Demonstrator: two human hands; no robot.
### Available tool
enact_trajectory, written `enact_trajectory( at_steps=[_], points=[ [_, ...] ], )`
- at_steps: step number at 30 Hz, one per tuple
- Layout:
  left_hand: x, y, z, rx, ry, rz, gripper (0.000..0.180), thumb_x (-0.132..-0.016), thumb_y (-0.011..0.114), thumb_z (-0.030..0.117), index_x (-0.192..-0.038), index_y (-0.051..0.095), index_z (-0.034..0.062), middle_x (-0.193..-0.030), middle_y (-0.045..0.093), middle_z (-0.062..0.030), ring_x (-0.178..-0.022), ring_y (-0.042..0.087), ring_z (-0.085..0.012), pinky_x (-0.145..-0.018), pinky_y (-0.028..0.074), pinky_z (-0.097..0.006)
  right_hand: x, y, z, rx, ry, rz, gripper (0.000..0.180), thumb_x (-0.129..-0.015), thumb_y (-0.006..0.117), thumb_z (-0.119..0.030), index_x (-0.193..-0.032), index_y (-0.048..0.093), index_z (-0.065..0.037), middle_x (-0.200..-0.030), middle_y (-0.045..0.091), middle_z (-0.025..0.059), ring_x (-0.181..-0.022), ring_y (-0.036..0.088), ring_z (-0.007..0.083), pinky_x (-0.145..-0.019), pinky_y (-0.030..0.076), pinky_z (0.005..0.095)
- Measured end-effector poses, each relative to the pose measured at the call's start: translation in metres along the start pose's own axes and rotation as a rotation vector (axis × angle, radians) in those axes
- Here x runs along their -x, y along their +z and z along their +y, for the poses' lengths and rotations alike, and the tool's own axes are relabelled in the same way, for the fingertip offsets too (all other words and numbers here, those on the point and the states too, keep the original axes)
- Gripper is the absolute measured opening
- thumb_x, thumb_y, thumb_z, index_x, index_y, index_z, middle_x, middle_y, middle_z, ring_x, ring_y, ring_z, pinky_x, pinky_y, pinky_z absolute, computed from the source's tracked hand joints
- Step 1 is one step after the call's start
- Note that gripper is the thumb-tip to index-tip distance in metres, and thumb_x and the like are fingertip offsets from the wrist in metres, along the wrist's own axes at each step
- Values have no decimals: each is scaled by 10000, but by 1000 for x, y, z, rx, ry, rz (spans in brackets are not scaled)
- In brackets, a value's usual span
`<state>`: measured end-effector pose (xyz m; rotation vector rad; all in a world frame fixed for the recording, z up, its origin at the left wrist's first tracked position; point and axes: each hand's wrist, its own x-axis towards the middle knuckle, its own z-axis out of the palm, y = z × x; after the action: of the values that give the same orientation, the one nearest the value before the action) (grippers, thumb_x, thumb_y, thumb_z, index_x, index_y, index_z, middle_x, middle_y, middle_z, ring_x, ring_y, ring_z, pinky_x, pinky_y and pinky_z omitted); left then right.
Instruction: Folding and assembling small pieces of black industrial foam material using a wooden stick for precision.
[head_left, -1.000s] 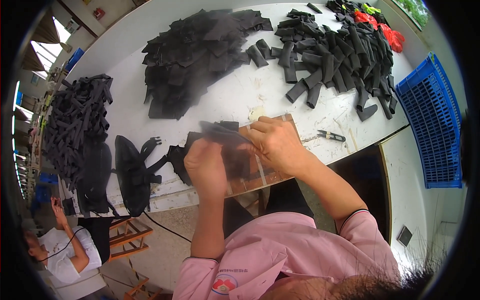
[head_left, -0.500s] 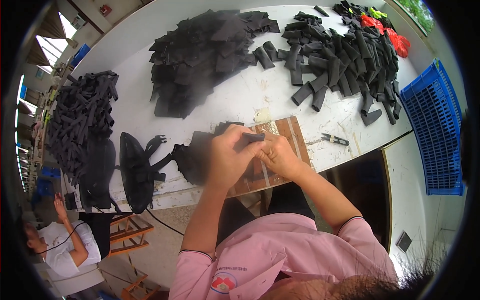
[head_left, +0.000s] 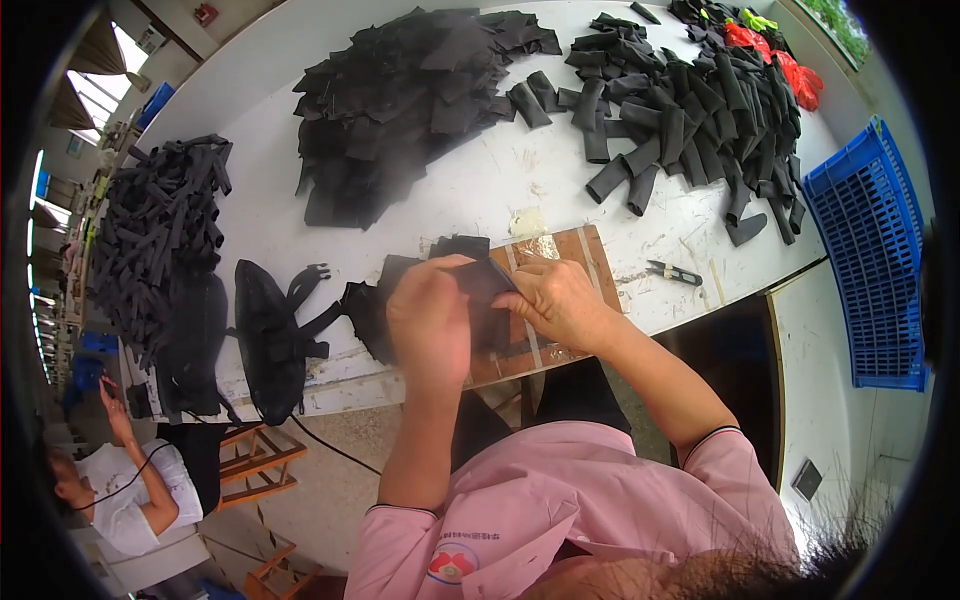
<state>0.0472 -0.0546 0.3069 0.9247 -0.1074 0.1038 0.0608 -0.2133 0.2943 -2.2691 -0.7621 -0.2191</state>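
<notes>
A black fabric piece (head_left: pixel 484 281) spans the gap between my two hands, lying flatter and wider toward the right. My right hand (head_left: pixel 562 305) pinches its right edge between thumb and fingers. At the left end, my left hand (head_left: pixel 430 315) is closed on the same piece, slightly blurred, its fingertips mostly hidden. Under and beside the left hand lies a small stack of black fabric pieces (head_left: pixel 372 312). Beneath both hands is a brown wooden board (head_left: pixel 592 262) with pale strips, at the table's near edge.
Thread snips (head_left: pixel 675 272) lie right of the board. Flat black pieces (head_left: pixel 400 110) are heaped at the back, rolled black tubes (head_left: pixel 690 120) at back right, narrow strips (head_left: pixel 160 230) at left. A black pouch with straps (head_left: pixel 265 340) and a blue crate (head_left: pixel 868 260) flank me. A person (head_left: pixel 130 490) sits lower left.
My left hand has moved left, away from the right hand. The fabric, bunched narrow between the fingers before, now shows broader and flatter. My right hand has barely shifted.
</notes>
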Motion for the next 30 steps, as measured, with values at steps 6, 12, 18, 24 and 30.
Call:
enact_trajectory(
  at_steps=[6,12,18,24,30],
  points=[
    [-12,-4,0,-375,144,32,122,-851,494,57,-914,564,-21,-891,582,-79,-780,528,-110,-734,415,-239,-18,-38,-13,-445,179,-180,330,-827,537,-322,-690,573,-24,-507,496,42,-531,511,179,-486,383,311],
    [-18,-42,-27,-1400,237,-320,281,-667,543,-13,-947,562,8,-901,568,-100,-877,530,-218,-766,419,-313,-34,-50,30,-860,513,413,507,-871,381,-471,-789,582,-13,-541,468,-2,-527,422,76,-507,319,216],
    [-10,-52,-28,-1677,378,-397,222,-634,567,-26,-852,585,11,-883,546,-99,-947,487,-283,-821,385,-368,40,-10,7,-879,651,212,455,-891,386,-413,-778,576,-15,-548,458,5,-484,418,66,-459,327,206],
    [6,-45,11,-957,148,30,141,-675,630,-46,-804,603,4,-762,588,-54,-718,522,-134,-681,427,-240,54,12,-32,-385,356,187,137,-769,603,-138,-742,578,-6,-604,500,78,-559,504,181,-487,404,301],
    [34,-27,32,-332,-398,-32,199,-664,573,-125,-803,589,15,-740,584,-12,-680,545,-77,-622,440,-198,33,12,-64,-593,305,340,358,-643,738,-233,-862,580,2,-643,514,42,-611,532,173,-545,430,259]
  ],
)
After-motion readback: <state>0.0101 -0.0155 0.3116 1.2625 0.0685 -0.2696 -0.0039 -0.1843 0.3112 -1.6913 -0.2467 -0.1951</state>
